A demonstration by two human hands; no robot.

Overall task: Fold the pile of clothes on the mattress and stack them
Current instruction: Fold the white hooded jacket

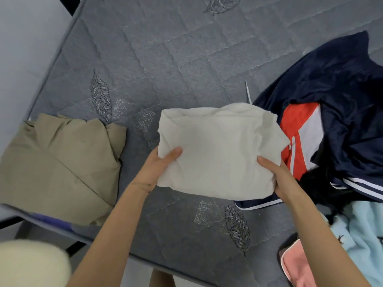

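Mattress [165, 59]: cream garment [219, 150] gripped between hands [159, 164] [278, 179].

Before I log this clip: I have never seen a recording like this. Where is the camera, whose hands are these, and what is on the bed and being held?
There is no machine here. A person wears one camera on the head, so the single picture looks down at their own arms. The left hand and right hand each grip the near edge of a folded cream cloth, thumbs on top. Beneath is a grey quilted mattress. On the left lies a folded khaki garment. On the right is the unfolded pile: a navy garment with white stripes, a red and white piece, a light blue garment and a pink item.
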